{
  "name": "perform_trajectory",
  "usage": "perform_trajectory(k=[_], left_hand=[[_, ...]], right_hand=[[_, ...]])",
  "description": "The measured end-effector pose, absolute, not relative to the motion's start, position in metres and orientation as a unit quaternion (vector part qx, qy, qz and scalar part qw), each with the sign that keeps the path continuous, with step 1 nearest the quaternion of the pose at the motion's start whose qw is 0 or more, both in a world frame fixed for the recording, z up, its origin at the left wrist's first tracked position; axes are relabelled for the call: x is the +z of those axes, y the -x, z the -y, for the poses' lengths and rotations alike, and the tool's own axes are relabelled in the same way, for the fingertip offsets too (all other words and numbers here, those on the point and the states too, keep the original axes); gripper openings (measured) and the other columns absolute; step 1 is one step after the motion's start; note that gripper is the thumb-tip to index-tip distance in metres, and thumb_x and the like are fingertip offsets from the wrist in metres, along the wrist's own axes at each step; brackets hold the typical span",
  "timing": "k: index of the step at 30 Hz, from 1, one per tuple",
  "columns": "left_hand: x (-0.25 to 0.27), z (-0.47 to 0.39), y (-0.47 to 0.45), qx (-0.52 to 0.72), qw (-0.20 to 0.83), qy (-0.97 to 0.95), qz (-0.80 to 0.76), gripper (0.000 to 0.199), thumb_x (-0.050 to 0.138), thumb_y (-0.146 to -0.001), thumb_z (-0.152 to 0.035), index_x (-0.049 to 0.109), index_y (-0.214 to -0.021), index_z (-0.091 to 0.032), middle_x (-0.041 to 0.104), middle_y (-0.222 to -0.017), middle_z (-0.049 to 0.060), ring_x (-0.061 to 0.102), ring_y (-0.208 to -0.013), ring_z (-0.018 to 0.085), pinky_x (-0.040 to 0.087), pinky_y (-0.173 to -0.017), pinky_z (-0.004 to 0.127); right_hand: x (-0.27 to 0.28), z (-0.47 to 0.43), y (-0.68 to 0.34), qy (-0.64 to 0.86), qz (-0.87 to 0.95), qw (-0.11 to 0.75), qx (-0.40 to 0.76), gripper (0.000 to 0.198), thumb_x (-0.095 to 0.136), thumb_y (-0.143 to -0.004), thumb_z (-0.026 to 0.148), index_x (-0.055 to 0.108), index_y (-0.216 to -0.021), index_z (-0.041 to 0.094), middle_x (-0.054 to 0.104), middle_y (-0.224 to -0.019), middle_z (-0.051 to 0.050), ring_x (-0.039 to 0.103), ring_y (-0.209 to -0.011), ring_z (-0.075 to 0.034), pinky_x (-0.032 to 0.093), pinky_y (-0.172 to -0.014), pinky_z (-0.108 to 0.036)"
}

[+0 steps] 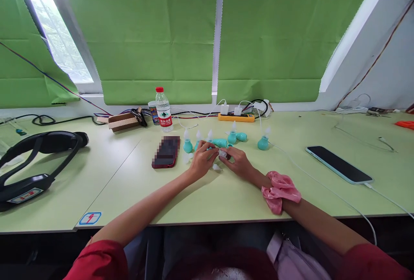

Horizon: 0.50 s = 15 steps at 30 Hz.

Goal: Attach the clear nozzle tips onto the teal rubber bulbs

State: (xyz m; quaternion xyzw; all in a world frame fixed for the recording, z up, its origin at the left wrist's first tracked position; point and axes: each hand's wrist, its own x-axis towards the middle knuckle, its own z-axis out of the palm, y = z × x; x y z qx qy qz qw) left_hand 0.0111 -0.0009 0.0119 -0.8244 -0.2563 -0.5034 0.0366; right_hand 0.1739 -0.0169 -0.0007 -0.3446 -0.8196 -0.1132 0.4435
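My left hand (202, 159) and my right hand (239, 162) meet over the table, fingers pinched around a small clear plastic piece (223, 153). Its exact kind is too small to make out. Just beyond my fingers stand several teal squeeze bulbs with pale pointed tips, among them one bulb (187, 145) on the left and another (263, 143) off to the right. A teal bulb (241, 136) without a visible tip lies on its side at the back. On the tabletop below my fingers rests a small white tip (216, 167). My left hand partly hides the middle bulbs.
A dark red phone (166, 152) lies left of the bulbs, with a water bottle (164, 111) behind it. Along the back runs a yellow power strip (236, 117). A charging phone (339, 164) trails its cable on the right. A black headset (35, 163) occupies the left.
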Motion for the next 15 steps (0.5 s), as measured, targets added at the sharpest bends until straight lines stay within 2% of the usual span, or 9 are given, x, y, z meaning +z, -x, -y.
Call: perform_trajectory(k=[4, 8, 15], left_hand=[[0.0169, 0.0026, -0.0098, -0.485, 0.013, 0.833, 0.266, 0.012, 0.05, -0.077, -0.021, 0.061, -0.079, -0.017, 0.058, -0.077, 0.004, 0.043, -0.076, 0.015, 0.041, -0.067, 0.029], [0.0189, -0.0004, -0.0067, -0.461, 0.007, 0.847, 0.263, 0.014, 0.049, -0.077, -0.024, 0.062, -0.077, -0.017, 0.058, -0.076, 0.004, 0.044, -0.076, 0.015, 0.041, -0.067, 0.029], [0.021, -0.0022, -0.0022, -0.387, 0.084, 0.881, 0.26, 0.018, 0.043, -0.081, -0.024, 0.06, -0.079, -0.019, 0.056, -0.08, 0.005, 0.041, -0.081, 0.017, 0.04, -0.069, 0.031]], right_hand=[[0.0009, 0.0178, -0.1733, 0.332, 0.814, 0.457, -0.136, 0.021, 0.049, -0.075, 0.023, 0.055, -0.094, 0.015, 0.061, -0.073, -0.005, 0.053, -0.066, -0.015, 0.044, -0.063, -0.028], [0.0004, 0.0175, -0.1743, 0.327, 0.811, 0.466, -0.135, 0.021, 0.051, -0.072, 0.022, 0.055, -0.092, 0.017, 0.062, -0.075, -0.005, 0.052, -0.065, -0.015, 0.044, -0.061, -0.029], [-0.0009, 0.0173, -0.1758, 0.319, 0.82, 0.458, -0.131, 0.021, 0.051, -0.071, 0.021, 0.056, -0.091, 0.017, 0.059, -0.067, -0.004, 0.05, -0.062, -0.015, 0.043, -0.059, -0.029]])
